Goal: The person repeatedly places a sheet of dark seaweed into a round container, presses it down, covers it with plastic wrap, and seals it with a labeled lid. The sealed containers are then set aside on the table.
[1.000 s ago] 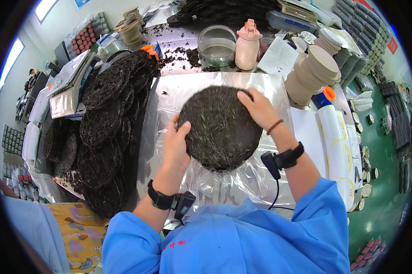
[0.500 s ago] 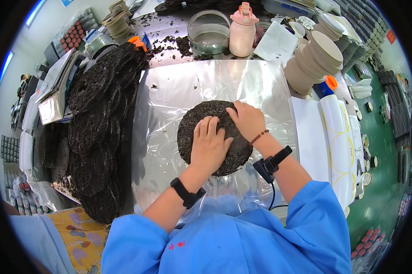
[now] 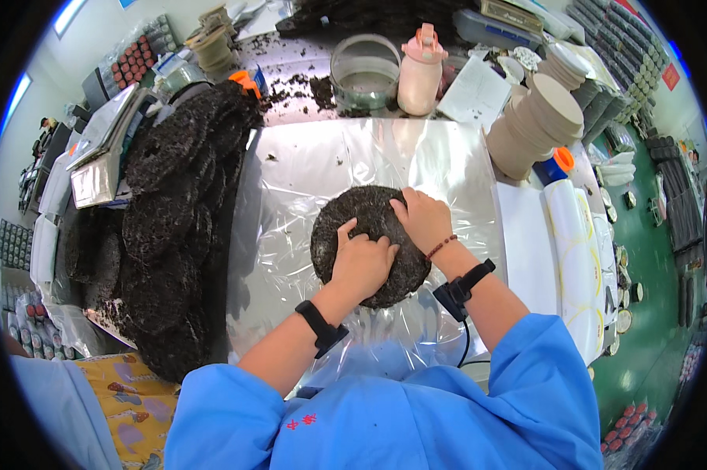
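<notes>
Both hands, left hand [image 3: 363, 265] and right hand [image 3: 424, 221], press flat-fingered on the dark disc [image 3: 369, 243]; crumbly, dense—grip rim at three and nine o'clock.

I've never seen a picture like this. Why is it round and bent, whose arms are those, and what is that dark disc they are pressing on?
The picture comes from a wide fisheye camera worn on a person's head, looking down, so straight edges bend near the rim. The arms in blue sleeves are that person's own; there is no machine here. The left hand and the right hand both lie flat on a round dark cake of pressed leaves, with nothing gripped between the fingers. The cake rests on a clear plastic sheet spread over the shiny table. To the left lies a heap of similar dark cakes. At the back stand a pink bottle and a clear round container; to the right, stacks of pale round discs.
</notes>
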Demonstrator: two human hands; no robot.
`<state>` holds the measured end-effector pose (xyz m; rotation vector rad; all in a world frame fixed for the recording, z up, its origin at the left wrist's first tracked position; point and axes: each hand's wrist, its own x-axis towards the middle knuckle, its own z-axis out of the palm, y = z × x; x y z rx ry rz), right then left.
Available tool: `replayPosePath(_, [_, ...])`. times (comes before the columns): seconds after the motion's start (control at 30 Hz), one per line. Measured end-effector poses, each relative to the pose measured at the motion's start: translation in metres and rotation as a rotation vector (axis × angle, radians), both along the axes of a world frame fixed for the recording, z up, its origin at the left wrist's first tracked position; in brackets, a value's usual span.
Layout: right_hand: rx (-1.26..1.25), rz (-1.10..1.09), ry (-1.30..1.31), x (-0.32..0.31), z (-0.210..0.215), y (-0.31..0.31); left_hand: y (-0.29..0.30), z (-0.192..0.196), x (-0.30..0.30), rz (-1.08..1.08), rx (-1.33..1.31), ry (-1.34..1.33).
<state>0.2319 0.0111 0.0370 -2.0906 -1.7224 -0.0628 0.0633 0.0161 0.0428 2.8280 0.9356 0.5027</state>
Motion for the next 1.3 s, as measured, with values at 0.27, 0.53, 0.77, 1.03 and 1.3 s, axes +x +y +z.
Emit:
replayPosePath(0.27, [0.058,0.052,-0.05,0.002,-0.01,-0.003,-0.001,-0.014,0.003,-0.031,0.028,-0.032])
replayPosePath(0.53, [0.112,0.037,-0.083,0.002,-0.011,-0.002,-0.013,0.022,-0.001,0.0,0.084,-0.151])
replayPosePath(0.77, [0.12,0.052,-0.01,-0.002,-0.008,-0.001,-0.008,-0.012,-0.006,0.018,-0.017,0.056])
replayPosePath(1.03, [0.119,0.207,-0.243,-0.005,-0.001,-0.007,-0.007,-0.015,-0.003,0.009,-0.144,0.188])
replayPosePath(1.3, [0.096,0.362,-0.523,-0.015,-0.011,-0.003,-0.002,-0.013,-0.002,0.016,-0.329,0.356])
